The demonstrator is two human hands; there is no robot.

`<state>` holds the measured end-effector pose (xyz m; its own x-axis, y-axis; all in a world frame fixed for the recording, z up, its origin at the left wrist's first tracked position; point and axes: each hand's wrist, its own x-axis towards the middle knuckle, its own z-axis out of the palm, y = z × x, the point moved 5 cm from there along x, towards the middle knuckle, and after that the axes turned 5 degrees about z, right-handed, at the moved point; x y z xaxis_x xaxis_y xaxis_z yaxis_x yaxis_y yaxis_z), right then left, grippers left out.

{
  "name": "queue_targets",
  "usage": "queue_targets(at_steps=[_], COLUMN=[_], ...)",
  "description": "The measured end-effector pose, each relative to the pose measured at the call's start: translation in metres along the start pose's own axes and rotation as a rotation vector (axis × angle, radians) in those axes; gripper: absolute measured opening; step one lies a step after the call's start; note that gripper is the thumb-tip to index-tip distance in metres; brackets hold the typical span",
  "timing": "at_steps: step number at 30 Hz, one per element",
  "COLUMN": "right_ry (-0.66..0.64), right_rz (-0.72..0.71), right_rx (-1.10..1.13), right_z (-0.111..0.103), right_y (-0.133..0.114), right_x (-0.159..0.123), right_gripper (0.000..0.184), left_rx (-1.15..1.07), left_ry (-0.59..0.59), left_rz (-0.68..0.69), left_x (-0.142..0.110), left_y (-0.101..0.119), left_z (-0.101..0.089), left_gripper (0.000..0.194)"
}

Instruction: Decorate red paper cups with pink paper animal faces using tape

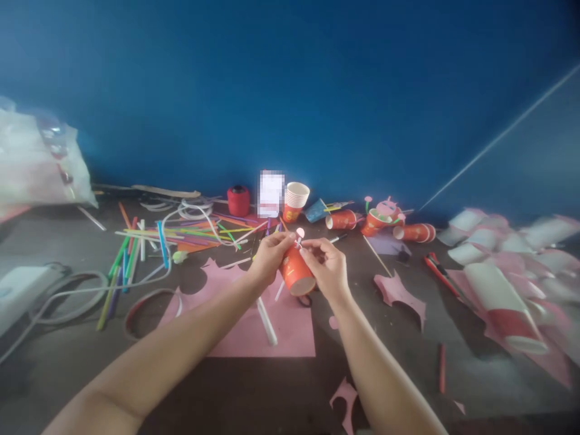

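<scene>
Between my two hands is an orange-red paper cup (296, 275), tilted with its base toward me. My left hand (272, 254) grips the cup's left side near its far end. My right hand (327, 266) has its fingers closed at the cup's upper right edge, by a small white stem topped with a pink paper disc (300, 232). I cannot tell exactly which fingers pinch the stem. Beneath the hands lies a cut sheet of pink paper (290, 332), with a white glue stick (266, 323) on it.
Coloured sticks (129, 260) and a white cable (67, 293) spread across the left. Stacked paper cups (296, 196), a red round container (238, 201) and a decorated cup (375, 223) stand along the wall. At right are a red-handled cutter (441, 275), pink scraps (401, 296) and several pale cups (502, 302).
</scene>
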<state>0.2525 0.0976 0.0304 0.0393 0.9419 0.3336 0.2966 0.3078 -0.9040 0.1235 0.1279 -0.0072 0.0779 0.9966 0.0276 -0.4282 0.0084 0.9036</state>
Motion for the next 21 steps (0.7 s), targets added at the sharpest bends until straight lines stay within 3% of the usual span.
queue_targets(at_steps=[5,12,18,21], right_ry=[-0.074,-0.052,-0.014,-0.049], right_rz=[0.030,0.003,-0.102,-0.147], right_rx=[0.068,0.095,-0.002,-0.037], right_z=[0.006,0.004,-0.001,0.001], right_y=[0.004,0.001,-0.003,-0.005], right_x=[-0.001,0.002,0.002,0.001], right_gripper=[0.017,0.013,0.013,0.012], left_rx=[0.170,0.162,0.369,0.425], left_ry=[0.046,0.069,0.031,-0.016], left_rz=[0.063,0.045,0.253,0.283], left_x=[-0.003,-0.005,-0.002,-0.003], left_y=[0.009,0.018,0.041,0.045], left_z=[0.001,0.005,0.003,0.006], left_gripper=[0.028,0.029,0.026,0.027])
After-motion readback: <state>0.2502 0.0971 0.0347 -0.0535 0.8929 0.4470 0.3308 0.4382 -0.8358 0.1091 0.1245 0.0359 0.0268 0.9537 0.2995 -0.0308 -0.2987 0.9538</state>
